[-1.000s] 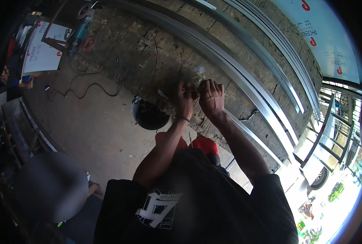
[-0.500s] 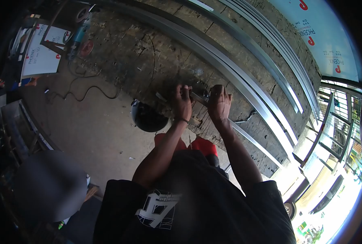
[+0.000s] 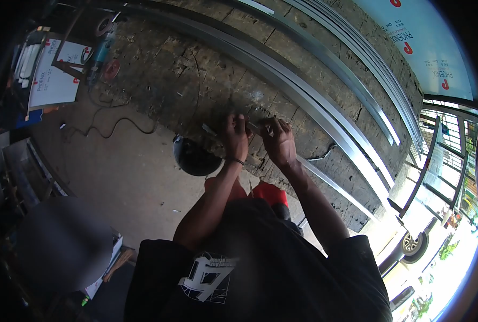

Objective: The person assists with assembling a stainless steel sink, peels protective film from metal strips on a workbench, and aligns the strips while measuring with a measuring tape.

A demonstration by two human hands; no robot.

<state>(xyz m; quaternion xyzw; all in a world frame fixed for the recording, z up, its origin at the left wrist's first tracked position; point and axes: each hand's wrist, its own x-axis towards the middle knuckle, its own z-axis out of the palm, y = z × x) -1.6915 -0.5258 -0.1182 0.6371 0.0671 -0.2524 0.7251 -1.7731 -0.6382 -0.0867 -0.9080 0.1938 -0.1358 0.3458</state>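
Working with both hands over the worn wooden bench, near its edge. Curling the right hand narrowly around the thin metal strip, which is lying along the near side of the bench and passing under that hand. Bending the fingers of the left hand close together at the strip's other end, too dark and small to tell whether gripping or only touching. Facing long metal profiles stretching across the bench just beyond both hands, blocking the far side. Passing the right wrist near a bent wire. Having a small metal scrap lying just beside the left hand, a black round container sitting below the bench edge, and a power tool and a red disc lying well apart, with a cord trailing over the floor.
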